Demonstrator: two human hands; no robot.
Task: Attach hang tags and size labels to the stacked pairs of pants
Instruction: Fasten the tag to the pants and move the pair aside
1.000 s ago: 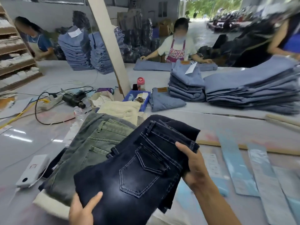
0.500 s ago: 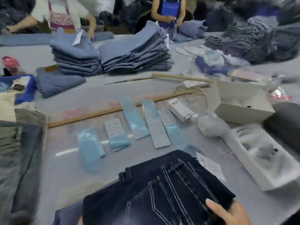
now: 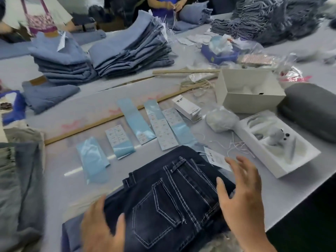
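Item 1: dark denim jeans (image 3: 172,195), folded, back pocket up with pale stitching, lying on the grey desk (image 3: 283,195) right in front of me.

Item 2: my left hand (image 3: 103,228), fingers straight and spread, holding nothing, lying on the near left part of the jeans.

Item 3: my right hand (image 3: 241,193), fingers straight and spread, holding nothing, thumb against the jeans' right edge; whether the fingertips touch anything I cannot tell.

Item 4: white hang tag (image 3: 217,160), flat on the desk at the jeans' far right corner, just beyond my right fingers.

Item 5: size label sheets (image 3: 164,130), several long strips on pale blue backing, laid side by side on the desk just beyond the jeans.

Item 6: stack of white hang tags (image 3: 188,108), to the right of the label sheets.

Item 7: white tray (image 3: 278,142) with moulded compartments, to the right of the jeans; contents blurred. An open white box (image 3: 251,91) stands behind it.

Item 8: loose white strings (image 3: 234,144), scattered between the hang tag and the tray.

Item 9: olive and grey jeans (image 3: 20,188), piled at the left edge.

Item 10: two stacks of light blue jeans (image 3: 101,51), at the far side of the desk, other people working behind them.
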